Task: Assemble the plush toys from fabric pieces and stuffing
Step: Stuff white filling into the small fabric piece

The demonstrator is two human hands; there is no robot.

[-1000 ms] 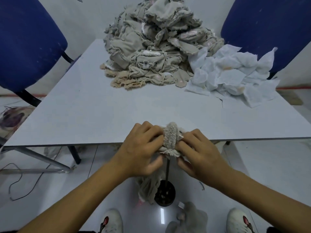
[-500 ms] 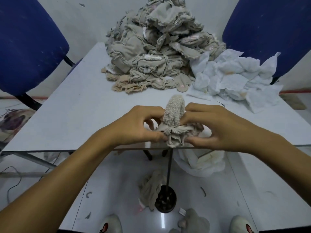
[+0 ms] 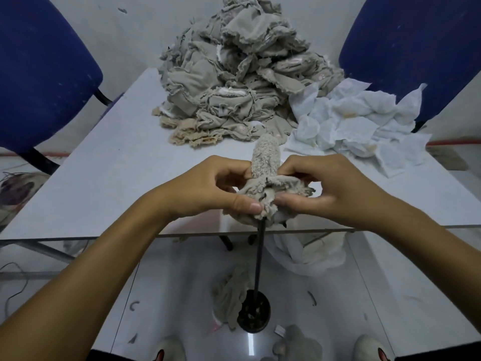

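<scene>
Both hands clamped together on plush piece: left hand at 9 o'clock, right hand at 3 o'clock, over table near edge. Piece sat on upright rod. Risk, judged: hard pull could tear seam; rod stand might tip.

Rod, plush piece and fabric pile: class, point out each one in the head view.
Rod (image 3: 260,254), head view, bare mid-shaft below the hands.
Plush piece (image 3: 266,157), head view, fuzzy upright tip.
Fabric pile (image 3: 234,82), head view, middle of the heap.
</scene>
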